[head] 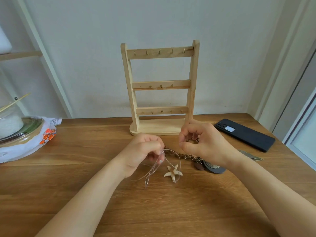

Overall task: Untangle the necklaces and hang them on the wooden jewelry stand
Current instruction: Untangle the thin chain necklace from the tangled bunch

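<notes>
Left hand pinches thin clear cord, starfish pendant dangling just below. Right hand, fingers curled, grips braided necklace (its length runs left-right between hands). Stand waits behind, hooks bare, right hand nearer.

Seen as a bare left forearm and a bare right forearm. Ending in a bare left hand and right hand. Short, plain fingernails.

One stand, three rails, thirteen hooks, one phone, one starfish pendant
</notes>
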